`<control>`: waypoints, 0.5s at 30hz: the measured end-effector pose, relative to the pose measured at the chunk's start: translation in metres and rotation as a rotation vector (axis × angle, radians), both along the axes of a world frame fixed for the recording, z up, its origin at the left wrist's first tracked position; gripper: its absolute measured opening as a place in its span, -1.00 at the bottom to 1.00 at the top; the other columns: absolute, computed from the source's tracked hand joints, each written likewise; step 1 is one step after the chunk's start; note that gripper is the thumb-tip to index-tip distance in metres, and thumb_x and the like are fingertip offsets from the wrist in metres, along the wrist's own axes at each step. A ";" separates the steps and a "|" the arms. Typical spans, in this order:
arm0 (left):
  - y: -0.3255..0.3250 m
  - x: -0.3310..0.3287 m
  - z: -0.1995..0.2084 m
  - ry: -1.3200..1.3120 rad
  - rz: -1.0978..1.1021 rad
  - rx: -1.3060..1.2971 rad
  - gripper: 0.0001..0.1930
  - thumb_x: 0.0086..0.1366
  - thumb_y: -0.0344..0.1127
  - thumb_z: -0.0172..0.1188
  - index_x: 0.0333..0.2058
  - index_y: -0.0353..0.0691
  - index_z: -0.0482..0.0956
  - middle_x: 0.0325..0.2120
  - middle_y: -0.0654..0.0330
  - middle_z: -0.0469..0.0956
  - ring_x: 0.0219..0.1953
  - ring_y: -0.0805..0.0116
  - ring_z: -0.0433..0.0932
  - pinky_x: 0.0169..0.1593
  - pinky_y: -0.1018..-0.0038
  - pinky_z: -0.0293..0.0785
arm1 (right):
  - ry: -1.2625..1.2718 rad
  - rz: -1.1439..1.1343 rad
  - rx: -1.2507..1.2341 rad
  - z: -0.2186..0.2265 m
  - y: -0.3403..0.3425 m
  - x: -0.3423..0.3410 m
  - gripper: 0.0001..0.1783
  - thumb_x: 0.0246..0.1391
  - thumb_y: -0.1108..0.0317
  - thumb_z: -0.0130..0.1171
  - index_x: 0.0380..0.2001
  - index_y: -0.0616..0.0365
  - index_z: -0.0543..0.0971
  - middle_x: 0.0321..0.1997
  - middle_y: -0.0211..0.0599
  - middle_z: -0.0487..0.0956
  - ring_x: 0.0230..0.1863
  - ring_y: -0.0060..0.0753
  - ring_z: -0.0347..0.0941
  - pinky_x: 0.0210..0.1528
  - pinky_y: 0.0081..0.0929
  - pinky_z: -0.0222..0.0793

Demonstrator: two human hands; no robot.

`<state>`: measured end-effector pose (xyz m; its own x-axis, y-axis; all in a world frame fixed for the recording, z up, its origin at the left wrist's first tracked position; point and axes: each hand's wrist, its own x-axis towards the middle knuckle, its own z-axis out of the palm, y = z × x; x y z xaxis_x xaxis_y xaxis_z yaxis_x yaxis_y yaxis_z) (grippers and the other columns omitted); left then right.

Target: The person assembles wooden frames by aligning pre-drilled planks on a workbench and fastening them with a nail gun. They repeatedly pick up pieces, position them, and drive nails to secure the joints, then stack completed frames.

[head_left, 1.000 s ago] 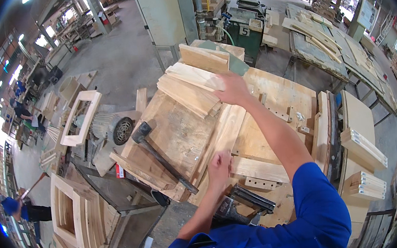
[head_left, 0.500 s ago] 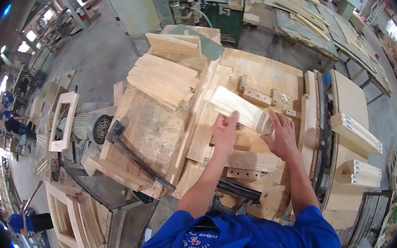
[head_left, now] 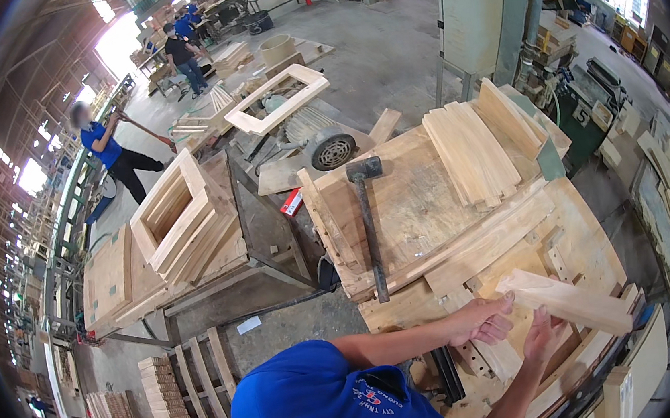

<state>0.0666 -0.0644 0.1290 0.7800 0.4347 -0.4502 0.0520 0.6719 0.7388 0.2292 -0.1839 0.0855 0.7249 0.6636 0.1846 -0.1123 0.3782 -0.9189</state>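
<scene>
Left to right: mallet (head_left: 368,222) lies flat on the workbench (head_left: 423,200), well clear of both hands. Left hand (head_left: 483,320) is curled shut on the near end of a plank (head_left: 565,300). Right hand (head_left: 542,334) sits under it with fingers spread flat, propping it just above the bench.

Bright daylight glaring through openings at upper left, soft shadows, strong fisheye bending, dark vignetted rim, sharp centre

- Grey concrete floor (head_left: 383,35) stretching behind the wooden tabletop (head_left: 422,192).
- Bright daylight through wall openings (head_left: 116,45) far left of it.
- Pale square column (head_left: 476,2) standing just beyond it.
</scene>
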 end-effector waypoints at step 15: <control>0.060 0.020 -0.078 0.042 0.267 0.090 -0.71 0.48 -0.22 0.27 -0.02 -0.34 0.66 -0.28 0.09 0.75 -0.40 0.37 0.71 -0.35 0.48 0.64 | -1.259 -0.136 -0.685 0.074 0.010 -0.019 -0.32 0.02 0.23 0.47 0.21 0.21 0.54 0.17 0.02 0.54 0.19 0.10 0.46 0.29 -0.01 0.33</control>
<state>0.0866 -0.0048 0.0514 0.6141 0.6619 -0.4299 -0.0863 0.5977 0.7970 0.2101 -0.1744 0.1599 0.3868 0.8226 0.4169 0.8961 -0.2284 -0.3807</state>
